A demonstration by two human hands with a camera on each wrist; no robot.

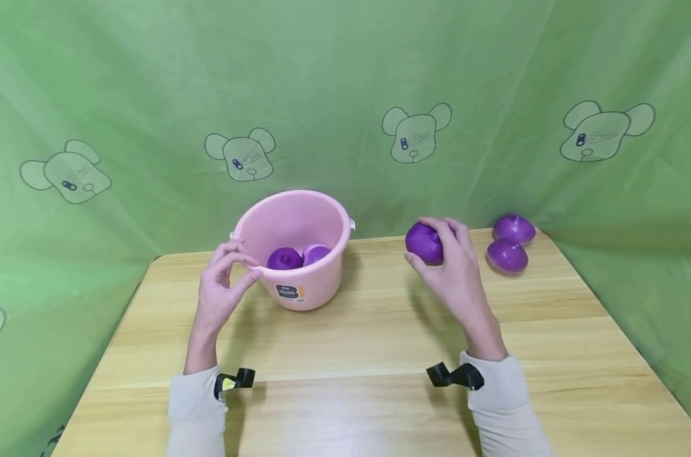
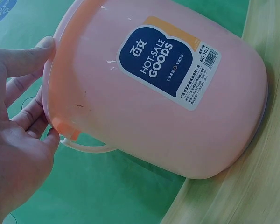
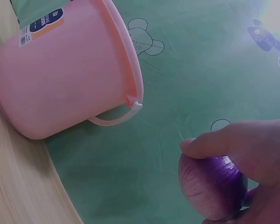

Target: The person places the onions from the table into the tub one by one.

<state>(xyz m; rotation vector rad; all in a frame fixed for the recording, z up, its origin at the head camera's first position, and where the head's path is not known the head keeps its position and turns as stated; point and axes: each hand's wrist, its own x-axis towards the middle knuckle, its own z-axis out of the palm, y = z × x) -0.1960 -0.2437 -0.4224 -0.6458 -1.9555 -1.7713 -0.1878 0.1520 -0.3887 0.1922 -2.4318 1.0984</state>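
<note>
A pink bucket (image 1: 322,282) stands upright on the table, its label facing the near side. My left hand (image 1: 222,295) pinches the bucket's rim at the near left, thumb outside and fingertips at the edge. Two purple onions (image 1: 284,259) lie inside the bucket. To the right of it, my right hand (image 1: 458,270) grips another purple onion (image 1: 422,245) between thumb and fingers, held up over the table. In the right wrist view this onion (image 3: 210,191) has a shiny skin, and the palm hides part of it.
Two more purple onions (image 1: 507,256) lie at the table's far right corner, one behind the other. The wooden table (image 1: 345,393) ends against a green curtain (image 1: 334,76) printed with bear heads. A white handle (image 3: 116,122) hangs at the bucket's side.
</note>
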